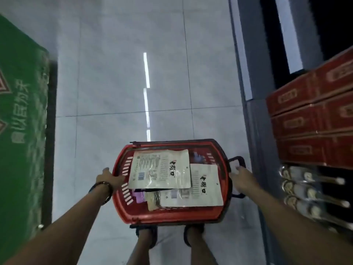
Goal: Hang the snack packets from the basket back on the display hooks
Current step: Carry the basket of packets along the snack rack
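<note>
Lower centre of frame: a red basket [172, 219] of snack packets [162, 169] (pale, overlapping), left hand [108, 177] gripping its left rim, right hand [241, 177] grasping its right side.

- The floor [133, 44] is laid with large pale grey tiles with thin dark joints between them. A bright, broken streak of reflected light [146, 73] runs down its middle.
- On the left a green carton [23, 111] with white lettering stands on the tiles, with a dark band along its foot.
- A grey ledge [248, 54] borders the tiles on the right.
- Beyond the ledge red boxes [315, 121] are stacked in layers, with blurred bottles [309, 190] below them. What these rest on cannot be told.
- Two feet [147, 233] in dark sandals stand on the tiles at the near edge.
- A red basket [172, 219] covers the toes. Whether it touches the floor cannot be told.
</note>
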Motion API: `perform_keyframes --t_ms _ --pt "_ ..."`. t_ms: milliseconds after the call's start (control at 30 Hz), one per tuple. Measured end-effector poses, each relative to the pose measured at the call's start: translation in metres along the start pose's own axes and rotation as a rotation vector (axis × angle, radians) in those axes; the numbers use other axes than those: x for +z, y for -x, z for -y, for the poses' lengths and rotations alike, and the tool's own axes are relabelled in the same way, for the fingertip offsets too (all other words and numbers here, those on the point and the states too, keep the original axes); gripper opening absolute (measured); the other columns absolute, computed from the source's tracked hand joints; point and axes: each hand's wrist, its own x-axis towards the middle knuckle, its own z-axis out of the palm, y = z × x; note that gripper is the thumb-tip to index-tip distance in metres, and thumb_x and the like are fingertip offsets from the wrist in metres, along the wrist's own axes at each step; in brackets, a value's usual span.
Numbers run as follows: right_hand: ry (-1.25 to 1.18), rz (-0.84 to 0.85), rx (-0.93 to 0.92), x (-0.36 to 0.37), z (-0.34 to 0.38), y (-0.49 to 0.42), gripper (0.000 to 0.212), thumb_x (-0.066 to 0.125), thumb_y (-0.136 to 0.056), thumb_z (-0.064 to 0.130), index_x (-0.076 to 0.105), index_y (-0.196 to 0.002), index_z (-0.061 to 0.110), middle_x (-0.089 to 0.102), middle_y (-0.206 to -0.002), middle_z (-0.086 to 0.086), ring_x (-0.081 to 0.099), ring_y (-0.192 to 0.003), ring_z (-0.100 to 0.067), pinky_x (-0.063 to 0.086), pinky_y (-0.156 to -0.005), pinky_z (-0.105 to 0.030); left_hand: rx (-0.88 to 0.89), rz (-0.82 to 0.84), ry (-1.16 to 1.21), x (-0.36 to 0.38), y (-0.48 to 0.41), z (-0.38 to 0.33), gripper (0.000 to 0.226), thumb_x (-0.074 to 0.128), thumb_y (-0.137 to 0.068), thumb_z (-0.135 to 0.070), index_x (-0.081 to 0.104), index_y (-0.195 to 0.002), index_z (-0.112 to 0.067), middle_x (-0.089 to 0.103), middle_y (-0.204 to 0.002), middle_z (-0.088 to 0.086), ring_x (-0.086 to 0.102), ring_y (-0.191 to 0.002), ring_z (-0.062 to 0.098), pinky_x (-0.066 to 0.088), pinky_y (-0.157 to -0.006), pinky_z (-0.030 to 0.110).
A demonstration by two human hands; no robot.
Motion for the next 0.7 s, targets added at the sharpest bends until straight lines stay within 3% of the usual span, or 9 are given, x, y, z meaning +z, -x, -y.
perform_keyframes --t_ms 33,100,167,233,367,467,567,633,700 --pt "-0.023 0.002 0.006 0.009 -0.002 -0.012 0.065 0.057 -0.105 0.041 0.039 -0.161 0.013 0.048 -0.160 -0.013 0.053 -0.138 -0.033 0.044 -0.104 -0.033 0.008 0.015 0.046 0.007 -0.013 0.002 0.088 0.075 -0.080 -0.037 0.038 -0.154 -0.008 0.059 -0.137 0.025 0.067 -0.109 0.041 0.054 -0.078 0.038" --pt "-0.127 -0.013 0.015 0.025 -0.006 -0.028 0.051 0.057 -0.105 0.038 0.051 -0.150 0.015 0.066 -0.132 -0.009 0.064 -0.106 -0.023 0.047 -0.081 -0.029 0.015 0.030 0.113 0.020 -0.039 0.015 0.085 0.071 -0.061 -0.043 0.054 -0.138 -0.010 0.071 -0.113 0.018 0.071 -0.087 0.035 0.060 -0.072 0.038" --pt "-0.221 -0.037 0.048 0.039 -0.011 -0.036 0.036 0.063 -0.102 0.036 0.056 -0.134 0.020 0.065 -0.102 0.003 0.061 -0.085 -0.012 0.045 -0.066 -0.026 0.000 -0.026 0.127 0.030 -0.055 0.026 0.074 0.071 -0.063 -0.041 0.055 -0.130 -0.014 0.071 -0.108 0.015 0.069 -0.085 0.034 0.061 -0.077 0.045" --pt "-0.301 0.008 0.063 0.046 -0.016 -0.044 0.037 0.073 -0.095 0.036 0.057 -0.125 0.020 0.068 -0.102 0.002 0.067 -0.088 -0.017 0.054 -0.071 -0.029 -0.001 -0.061 0.159 0.032 -0.051 0.028 0.055 0.073 -0.078 -0.032 0.052 -0.126 -0.015 0.067 -0.109 0.013 0.066 -0.083 0.032 0.058 -0.073 0.041" --pt "-0.437 0.130 0.116 0.030 -0.020 -0.039 0.062 0.083 -0.079 0.027 0.057 -0.134 0.016 0.076 -0.116 -0.007 0.076 -0.099 -0.027 0.062 -0.073 -0.037 0.037 -0.051 0.174 0.018 -0.029 0.020 0.035 0.076 -0.086 -0.027 0.057 -0.114 -0.019 0.071 -0.101 0.013 0.072 -0.081 0.035 0.063 -0.075 0.049" --pt "-0.505 0.070 0.074 0.008 -0.024 -0.001 0.053 0.080 -0.083 0.023 0.057 -0.131 0.018 0.075 -0.115 -0.006 0.075 -0.101 -0.028 0.063 -0.082 -0.044 0.117 -0.064 0.230 -0.001 0.008 0.008 0.029 0.072 -0.093 -0.031 0.058 -0.114 -0.018 0.072 -0.097 0.009 0.072 -0.078 0.031 0.060 -0.066 0.039" --pt "-0.606 0.008 0.087 -0.021 -0.039 0.060 0.053 0.079 -0.083 0.034 0.064 -0.131 0.019 0.080 -0.110 -0.006 0.078 -0.097 -0.030 0.064 -0.088 -0.050 0.196 -0.068 0.254 -0.032 0.070 -0.007 0.032 0.067 -0.095 -0.047 0.060 -0.110 -0.019 0.073 -0.092 0.005 0.072 -0.075 0.026 0.055 -0.062 0.032" --pt "-0.683 -0.053 0.067 -0.039 -0.045 0.116 0.038 0.072 -0.094 0.042 0.067 -0.125 0.021 0.080 -0.106 -0.005 0.077 -0.096 -0.029 0.063 -0.085 -0.045 0.272 -0.079 0.266 -0.055 0.112 -0.014 0.036 0.061 -0.096 -0.058 0.061 -0.102 -0.023 0.075 -0.087 0.004 0.073 -0.076 0.027 0.057 -0.065 0.034" --pt "-0.759 -0.152 0.047 -0.053 -0.047 0.176 0.030 0.049 -0.109 0.047 0.067 -0.118 0.025 0.076 -0.104 -0.004 0.073 -0.098 -0.027 0.059 -0.084 -0.040 0.346 -0.092 0.273 -0.082 0.160 -0.030 0.038 0.053 -0.099 -0.060 0.061 -0.098 -0.023 0.074 -0.084 0.003 0.072 -0.076 0.027 0.054 -0.063 0.033"
